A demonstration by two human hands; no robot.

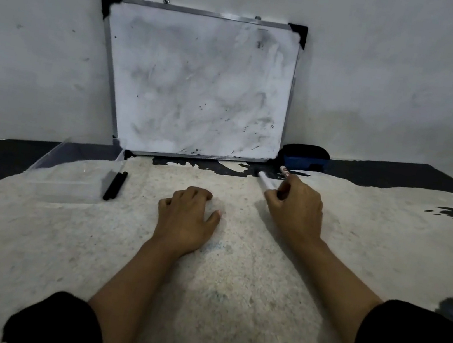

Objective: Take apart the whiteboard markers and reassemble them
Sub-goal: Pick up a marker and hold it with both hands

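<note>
Right hand (296, 208) gripped two white marker barrels (265, 182), far right near the eraser (305, 156). Left hand (187, 218) rested empty, fingers curled, on the mat (231, 289). Two black caps (115, 185) lay left beside the clear tray (66, 174). Apparently disassembled; reassembly left.

Your widest free room is the pale worn floor surface (235, 260) in front of you, bare from between your forearms out to the right edge. Your left hand (187, 218) lies flat in the middle of it; your right hand (296, 208) blocks the far right, gripping two white marker barrels (265, 180). At the far edge the whiteboard (197, 84) leans on the wall and closes that way. The eraser (305, 158) sits just beside its lower right corner. At far left, a clear tray (66, 174) with two black marker parts (115, 185) touching its right wall narrows your passage.
</note>
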